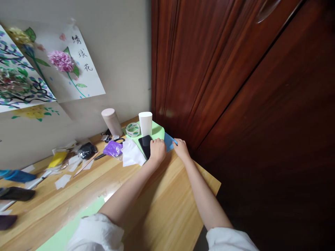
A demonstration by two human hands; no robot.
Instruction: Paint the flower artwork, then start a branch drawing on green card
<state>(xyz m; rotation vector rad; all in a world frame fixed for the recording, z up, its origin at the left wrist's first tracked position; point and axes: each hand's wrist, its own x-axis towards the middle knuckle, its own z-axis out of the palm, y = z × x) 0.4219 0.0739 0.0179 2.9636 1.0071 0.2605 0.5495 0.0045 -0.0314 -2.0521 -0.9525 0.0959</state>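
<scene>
One white container (146, 124) stands near the left hand (158, 150).

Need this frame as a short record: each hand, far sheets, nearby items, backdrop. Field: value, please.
left_hand: left hand curled beside the black phone; grip unclear
right_hand: right hand pinching the blue sheet
on_far_green_sheet: far green sheet carries the white container, upright, and tape roll
left_of_phone: white paper, then purple packet
near_wall: pink bottle, upright
backdrop: dark wooden cabinet right, flower pictures left
</scene>
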